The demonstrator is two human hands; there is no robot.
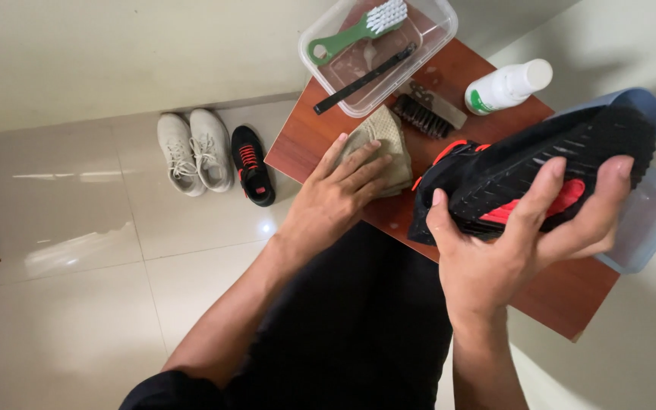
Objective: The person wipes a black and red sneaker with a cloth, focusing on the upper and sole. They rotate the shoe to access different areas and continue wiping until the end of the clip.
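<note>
Half-hidden black-red shoe (540,171) in curled right hand (510,243); cloth (385,148) partly under flat, open left hand (339,193).

both bare forearms are reaching forward from the body. the left hand (339,193) is lying palm down, fingers spread and extended flat. the right hand (521,235) is turning palm up, its fingers and thumb curling around in a wide grip.

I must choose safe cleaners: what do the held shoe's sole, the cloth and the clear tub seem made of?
Shoe sole: probably rubber, matte black and red, ribbed tread.
Cloth: looks like woven fabric, beige, soft folds.
Clear tub: likely plastic, see-through, glossy rim.
</note>
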